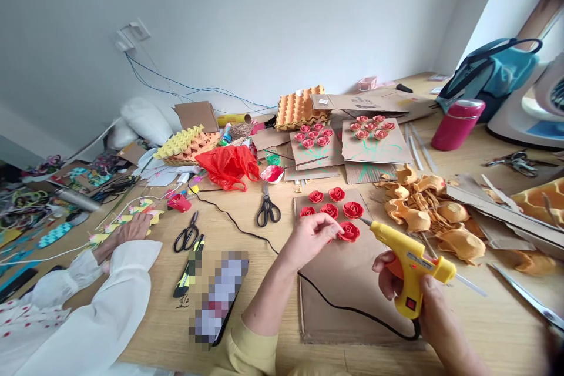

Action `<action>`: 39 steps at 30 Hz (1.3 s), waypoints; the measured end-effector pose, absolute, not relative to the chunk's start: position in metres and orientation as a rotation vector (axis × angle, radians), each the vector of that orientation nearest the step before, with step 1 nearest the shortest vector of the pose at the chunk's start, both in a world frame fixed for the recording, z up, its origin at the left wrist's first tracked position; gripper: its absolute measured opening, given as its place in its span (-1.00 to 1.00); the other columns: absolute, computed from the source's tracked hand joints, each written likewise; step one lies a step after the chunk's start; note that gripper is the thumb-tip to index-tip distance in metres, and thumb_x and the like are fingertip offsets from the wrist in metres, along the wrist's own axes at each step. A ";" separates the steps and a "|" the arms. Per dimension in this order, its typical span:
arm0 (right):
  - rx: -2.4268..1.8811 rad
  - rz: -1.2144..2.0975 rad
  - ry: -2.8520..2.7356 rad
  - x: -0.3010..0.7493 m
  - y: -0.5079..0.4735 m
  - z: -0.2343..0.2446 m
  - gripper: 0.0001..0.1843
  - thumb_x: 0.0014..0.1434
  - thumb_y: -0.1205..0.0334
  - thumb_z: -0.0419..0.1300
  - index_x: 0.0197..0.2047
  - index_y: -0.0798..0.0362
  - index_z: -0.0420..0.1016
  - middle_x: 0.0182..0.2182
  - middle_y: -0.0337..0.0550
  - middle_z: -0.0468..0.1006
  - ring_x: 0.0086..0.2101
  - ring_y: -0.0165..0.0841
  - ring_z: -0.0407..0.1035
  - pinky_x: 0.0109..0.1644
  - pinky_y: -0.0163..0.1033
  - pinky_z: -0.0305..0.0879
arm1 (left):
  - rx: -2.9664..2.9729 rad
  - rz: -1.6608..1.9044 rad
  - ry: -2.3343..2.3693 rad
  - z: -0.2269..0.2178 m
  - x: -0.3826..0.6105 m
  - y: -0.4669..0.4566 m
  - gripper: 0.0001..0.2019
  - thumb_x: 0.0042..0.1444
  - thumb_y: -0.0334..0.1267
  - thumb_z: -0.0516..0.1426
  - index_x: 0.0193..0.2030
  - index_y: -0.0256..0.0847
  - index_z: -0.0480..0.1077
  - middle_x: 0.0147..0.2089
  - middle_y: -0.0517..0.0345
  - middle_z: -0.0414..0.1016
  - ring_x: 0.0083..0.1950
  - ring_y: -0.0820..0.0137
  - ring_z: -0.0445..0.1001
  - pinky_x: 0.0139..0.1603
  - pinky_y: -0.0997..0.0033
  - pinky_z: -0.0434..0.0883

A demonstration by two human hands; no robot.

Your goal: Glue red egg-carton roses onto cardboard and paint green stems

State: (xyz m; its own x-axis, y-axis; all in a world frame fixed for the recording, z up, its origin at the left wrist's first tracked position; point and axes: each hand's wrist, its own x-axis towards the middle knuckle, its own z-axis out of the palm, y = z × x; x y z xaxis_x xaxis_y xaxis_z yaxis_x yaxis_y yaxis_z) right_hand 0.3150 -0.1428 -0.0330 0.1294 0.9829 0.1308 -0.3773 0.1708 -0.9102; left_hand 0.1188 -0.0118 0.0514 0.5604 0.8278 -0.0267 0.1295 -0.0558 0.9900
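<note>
My right hand (434, 311) is closed around the grip of a yellow hot glue gun (405, 249). A clear glue stick (471, 285) sticks out of its back, and its nozzle points left toward the red roses. My left hand (308, 241) reaches over a brown cardboard sheet (343, 305). Its thumb and fingers are pinched at the edge of a red rose (350, 232) on that sheet. Several more red roses (329, 210) lie grouped beside it; my left hand partly hides some. The gun's black cord (343, 307) crosses the cardboard.
Finished-looking rose cards (374, 147) stand behind. Orange egg-carton pieces (414, 211) are piled right, near a pink bottle (458, 123). Scissors (268, 211), a cutter (189, 267) and a phone (222, 299) lie left. Another person's hand (132, 229) works at far left.
</note>
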 end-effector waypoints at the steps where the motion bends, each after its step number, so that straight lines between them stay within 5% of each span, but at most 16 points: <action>1: -0.840 1.201 -0.897 0.314 -0.142 -0.032 -0.43 0.28 -0.31 -0.01 -0.01 -0.06 0.51 -0.18 -0.05 0.52 -0.53 -0.39 0.26 -0.47 -0.19 0.19 | 1.546 0.777 0.878 0.055 0.107 -0.012 -0.71 0.19 -0.04 0.22 -0.30 -0.27 0.52 -0.38 0.16 0.49 -0.35 0.49 0.39 -0.25 0.50 0.32; 7: -0.743 1.295 -0.744 0.309 -0.139 -0.022 -0.48 0.29 -0.27 0.03 -0.01 -0.06 0.52 -0.17 -0.03 0.53 -0.57 -0.40 0.24 -0.53 -0.17 0.17 | 1.425 1.374 1.137 0.081 0.026 -0.019 -0.76 0.16 -0.08 0.27 -0.31 -0.24 0.50 -0.38 0.22 0.42 -0.30 0.51 0.34 -0.19 0.55 0.30; 11: -0.705 1.328 -0.745 0.308 -0.139 -0.020 -0.48 0.29 -0.28 0.03 -0.03 -0.06 0.52 -0.16 -0.03 0.53 -0.59 -0.41 0.23 -0.54 -0.17 0.16 | 1.408 1.312 1.113 0.082 0.040 -0.029 -0.74 0.08 -0.10 0.32 -0.38 -0.25 0.42 -0.43 0.28 0.34 -0.40 0.56 0.28 -0.31 0.58 0.28; 14: -0.697 1.368 -0.774 0.307 -0.139 -0.023 -0.49 0.29 -0.27 0.03 -0.01 -0.06 0.50 -0.13 -0.02 0.53 -0.58 -0.40 0.24 -0.52 -0.16 0.16 | 1.365 1.009 0.969 0.072 0.087 -0.033 -0.61 0.03 -0.12 0.35 -0.05 -0.21 0.43 -0.01 0.07 0.49 -0.36 0.58 0.42 -0.26 0.51 0.37; 17: -0.686 1.402 -0.791 0.308 -0.140 -0.028 -0.49 0.28 -0.28 0.05 0.00 -0.06 0.48 -0.13 -0.03 0.52 -0.59 -0.41 0.22 -0.53 -0.17 0.18 | 1.251 0.795 0.848 0.058 0.129 -0.035 -0.35 -0.01 -0.04 0.37 0.20 -0.16 0.32 0.26 -0.19 0.36 -0.30 0.49 0.53 -0.39 0.54 0.30; 20: -0.674 1.424 -0.821 0.309 -0.141 -0.030 -0.46 0.26 -0.29 0.06 0.01 -0.03 0.47 -0.14 -0.02 0.53 -0.59 -0.41 0.22 -0.53 -0.19 0.18 | 1.180 0.712 0.758 0.046 0.144 -0.036 -0.48 -0.01 0.05 0.36 -0.03 -0.30 0.47 -0.09 -0.06 0.54 -0.36 0.53 0.47 -0.40 0.55 0.27; 23: -0.638 1.435 -0.847 0.309 -0.142 -0.027 -0.49 0.28 -0.27 0.07 0.00 -0.03 0.46 -0.11 -0.01 0.52 -0.57 -0.41 0.24 -0.53 -0.19 0.18 | 1.145 0.819 0.807 0.047 0.129 -0.039 -0.58 -0.05 0.04 0.38 -0.37 -0.33 0.48 -0.40 0.15 0.47 -0.50 0.64 0.26 -0.45 0.57 0.21; 28: -0.601 1.430 -0.818 0.307 -0.143 -0.020 -0.51 0.28 -0.25 0.07 -0.01 -0.04 0.46 -0.17 -0.07 0.49 -0.57 -0.44 0.20 -0.53 -0.21 0.12 | 1.036 1.258 1.048 0.066 0.059 -0.045 -0.55 -0.22 0.01 0.46 -0.42 -0.30 0.43 -0.46 0.26 0.41 -0.54 0.68 0.11 -0.52 0.63 0.11; 32: -0.584 1.444 -0.807 0.305 -0.143 -0.019 -0.57 0.25 -0.18 0.16 -0.02 -0.04 0.47 -0.19 -0.10 0.48 -0.57 -0.47 0.16 -0.52 -0.22 0.05 | 1.107 1.530 1.230 0.068 0.013 -0.061 -0.61 -0.10 0.00 0.40 -0.44 -0.24 0.37 -0.58 0.40 0.18 -0.55 0.63 0.10 -0.47 0.62 0.19; 36: -0.599 1.474 -0.815 0.303 -0.142 -0.020 -0.62 0.21 -0.09 0.25 -0.04 -0.03 0.48 -0.27 -0.14 0.48 -0.58 -0.48 0.10 -0.51 -0.23 -0.01 | 1.576 1.116 1.387 0.052 0.024 -0.085 -0.79 0.08 -0.13 0.29 -0.24 -0.21 0.54 -0.24 0.14 0.51 -0.33 0.49 0.40 -0.27 0.51 0.34; 39: -0.633 1.487 -0.831 0.303 -0.139 -0.020 -0.64 0.17 -0.07 0.30 -0.12 0.02 0.50 -0.45 -0.22 0.39 -0.59 -0.46 0.07 -0.51 -0.24 -0.05 | 1.780 0.743 1.209 0.038 0.057 -0.103 -0.71 0.25 -0.16 0.12 -0.41 -0.24 0.55 -0.35 0.10 0.48 -0.30 0.42 0.43 -0.23 0.46 0.34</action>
State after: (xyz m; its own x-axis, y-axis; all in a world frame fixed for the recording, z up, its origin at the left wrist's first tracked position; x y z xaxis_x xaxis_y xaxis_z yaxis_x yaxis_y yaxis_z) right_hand 0.3028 -0.1392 -0.0201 -0.0927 0.9917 0.0888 -0.5952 0.0163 -0.8034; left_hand 0.0569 -0.1028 0.0376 0.3599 0.9329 0.0162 0.4360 -0.1834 0.8811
